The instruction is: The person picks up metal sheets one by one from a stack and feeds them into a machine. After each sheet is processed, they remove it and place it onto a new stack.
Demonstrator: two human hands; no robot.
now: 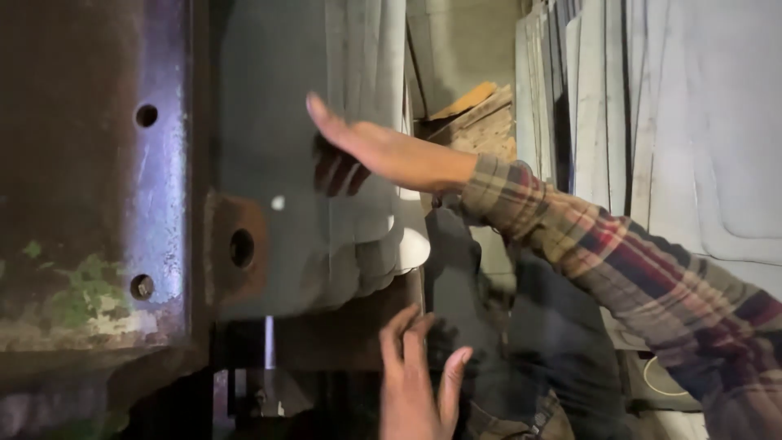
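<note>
We see a dim workshop corner lit from somewhere ahead, with most of the foreground in shadow. On our left rises a rusty steel machine frame [90, 179] with bolt holes, flaking green paint and a purplish sheen on its worn edge. To our right, tall grey sheets [619, 106] lean upright in a row against the wall. Between them, further back, lie some pale wooden boards [481, 118] beneath a bare grey wall [464, 41].
</note>
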